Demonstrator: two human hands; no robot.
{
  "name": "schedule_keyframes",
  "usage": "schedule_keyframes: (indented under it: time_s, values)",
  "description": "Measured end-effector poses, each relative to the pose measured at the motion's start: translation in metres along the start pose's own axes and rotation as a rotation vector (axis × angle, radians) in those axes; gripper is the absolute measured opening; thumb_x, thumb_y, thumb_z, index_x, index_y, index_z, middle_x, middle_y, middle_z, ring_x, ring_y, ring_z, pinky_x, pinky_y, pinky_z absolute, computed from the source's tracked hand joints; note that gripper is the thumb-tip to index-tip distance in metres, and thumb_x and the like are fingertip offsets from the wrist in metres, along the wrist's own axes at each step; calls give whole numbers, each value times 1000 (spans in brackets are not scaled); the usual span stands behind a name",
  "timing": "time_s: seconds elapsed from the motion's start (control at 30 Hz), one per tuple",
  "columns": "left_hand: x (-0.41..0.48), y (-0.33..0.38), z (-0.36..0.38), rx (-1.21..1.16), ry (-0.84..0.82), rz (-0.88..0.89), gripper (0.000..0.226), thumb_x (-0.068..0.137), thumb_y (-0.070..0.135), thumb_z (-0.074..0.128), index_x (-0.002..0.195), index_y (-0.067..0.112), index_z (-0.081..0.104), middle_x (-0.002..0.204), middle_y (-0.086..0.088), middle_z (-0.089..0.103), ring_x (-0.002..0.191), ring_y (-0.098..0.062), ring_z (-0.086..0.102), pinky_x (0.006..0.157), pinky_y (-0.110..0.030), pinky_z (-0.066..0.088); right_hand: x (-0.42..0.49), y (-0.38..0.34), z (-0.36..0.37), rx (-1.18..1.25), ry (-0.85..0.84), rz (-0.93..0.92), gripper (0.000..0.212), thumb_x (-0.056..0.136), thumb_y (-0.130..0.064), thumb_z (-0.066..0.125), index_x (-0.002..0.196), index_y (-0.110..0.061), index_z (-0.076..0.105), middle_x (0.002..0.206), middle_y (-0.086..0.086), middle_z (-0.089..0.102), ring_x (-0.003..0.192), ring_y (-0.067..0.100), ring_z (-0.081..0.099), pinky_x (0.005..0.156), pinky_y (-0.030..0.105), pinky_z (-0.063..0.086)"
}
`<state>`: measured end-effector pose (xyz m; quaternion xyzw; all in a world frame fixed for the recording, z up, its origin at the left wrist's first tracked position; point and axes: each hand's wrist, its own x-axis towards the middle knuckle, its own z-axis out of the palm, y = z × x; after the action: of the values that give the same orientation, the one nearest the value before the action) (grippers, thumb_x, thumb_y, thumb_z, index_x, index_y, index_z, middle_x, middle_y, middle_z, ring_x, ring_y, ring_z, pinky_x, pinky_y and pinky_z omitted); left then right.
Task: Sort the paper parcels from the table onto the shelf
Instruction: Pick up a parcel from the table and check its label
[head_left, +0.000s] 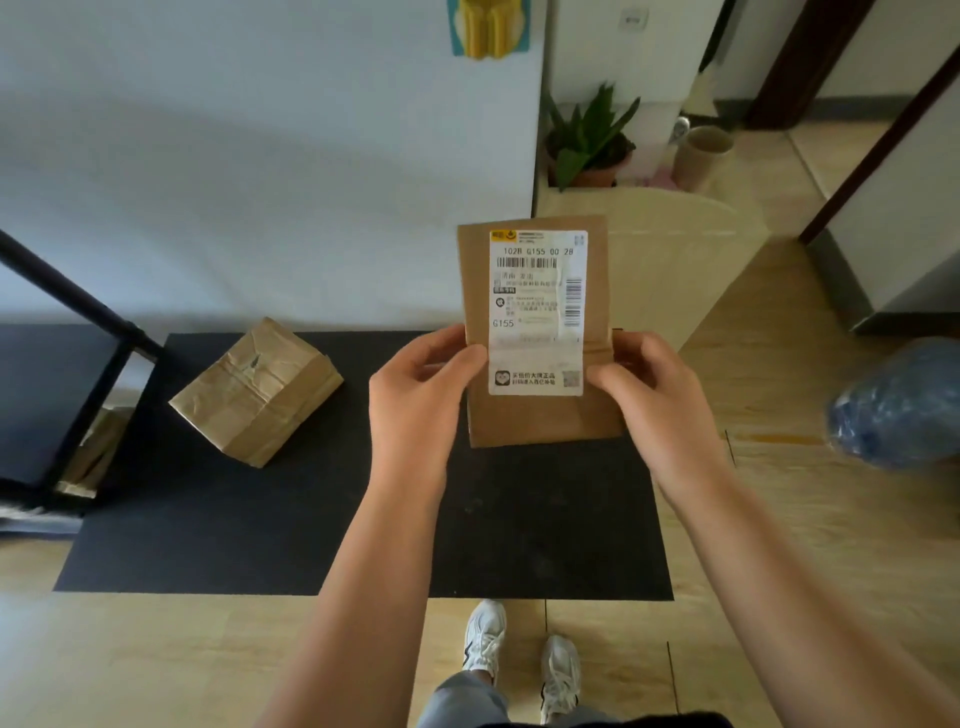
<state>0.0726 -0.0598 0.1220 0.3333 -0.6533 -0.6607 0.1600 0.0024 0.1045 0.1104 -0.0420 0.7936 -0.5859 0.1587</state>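
Observation:
A flat brown paper parcel (540, 415) with a white shipping label is held upright above the black table (519, 519), label facing me. My left hand (415, 400) pinches its left edge and my right hand (654, 395) pinches its right edge. A second, bulkier crumpled brown parcel (257, 392) lies on the table's left part, apart from both hands. At the far left stands the black shelf (57, 384), with more brown parcels (93, 457) partly visible on a lower level.
A white wall rises behind the table. A potted plant (589, 140) and a beige bin (701, 156) stand at the back right. A blue plastic bag (898, 405) lies on the wooden floor at right. My feet (519, 660) are near the table's front edge.

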Motion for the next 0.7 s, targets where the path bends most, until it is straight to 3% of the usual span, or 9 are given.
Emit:
schedule_keyframes:
  time_s: [0.1,0.2,0.33,0.43,0.57,0.7]
  values:
    - [-4,21,-4,-47,-1,62,22,88,15,70,105,28,76,86,18,78,84,5,72,61,-8,53,-7,-19,-4,10,34,-100,19,89,-28,67,104,-39,63,96,-23,70,91,-13,62,67,8,47]
    - [-11,37,-8,-57,-9,128,22,88,13,70,101,31,75,86,20,78,85,7,72,62,-8,53,-15,-33,-6,-88,96,-235,28,89,-31,66,117,-36,64,110,-21,67,103,-14,57,72,-5,39]
    - [-21,54,-11,-47,-4,228,25,87,13,71,95,37,75,88,19,78,88,2,73,70,-16,56,-22,-45,-13,-126,146,-343,39,91,-33,64,130,-37,62,120,-19,63,112,-7,56,78,3,45]
    - [-28,66,-12,-50,-18,285,25,87,13,72,93,37,75,86,21,78,86,3,74,66,-13,56,-28,-53,-18,-83,151,-377,40,90,-33,65,130,-36,63,117,-19,65,110,-8,58,80,10,51]
    - [-37,78,-14,-89,-47,336,24,87,9,70,96,31,76,84,18,79,82,2,74,64,-12,55,-37,-62,-23,-12,168,-403,43,87,-36,65,130,-37,62,115,-21,65,108,-13,57,80,3,46]
    - [-42,83,-18,-100,-65,406,25,84,8,72,100,26,78,96,7,80,95,-14,75,84,-35,60,-51,-70,-29,112,174,-454,36,85,-26,66,119,-39,65,114,-15,69,109,-6,61,79,8,51]
